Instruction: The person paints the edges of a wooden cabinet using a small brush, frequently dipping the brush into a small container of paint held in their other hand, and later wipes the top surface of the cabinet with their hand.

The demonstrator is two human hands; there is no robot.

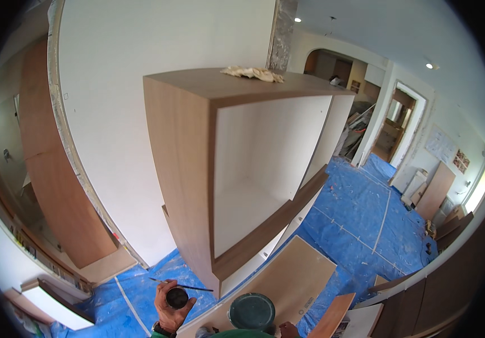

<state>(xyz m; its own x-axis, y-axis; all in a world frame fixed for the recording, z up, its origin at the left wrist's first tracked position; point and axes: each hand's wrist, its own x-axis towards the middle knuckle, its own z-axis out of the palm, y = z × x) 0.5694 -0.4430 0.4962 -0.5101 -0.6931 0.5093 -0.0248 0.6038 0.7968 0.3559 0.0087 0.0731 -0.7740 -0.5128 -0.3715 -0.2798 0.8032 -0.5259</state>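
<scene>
My left hand [170,316], with a dark watch at its wrist, is closed around a small round pot [177,297] with a dark inside. A thin brush [198,289] with a darker right end lies across the same hand, above the pot. At the lower edge my right hand [289,330] shows only in part, next to a dark green round bucket [252,311]; its fingers are mostly hidden. In front of me stands a large wood-faced cabinet [183,169] with a white, open inside. A crumpled cream cloth [252,74] lies on its top.
Blue sheeting [355,217] covers the floor. A flat brown board [287,281] lies in front of the cabinet, under the bucket. White panels [56,304] lean at the lower left. Wood boards [436,191] stand against the right wall, and a doorway [395,127] opens at the back.
</scene>
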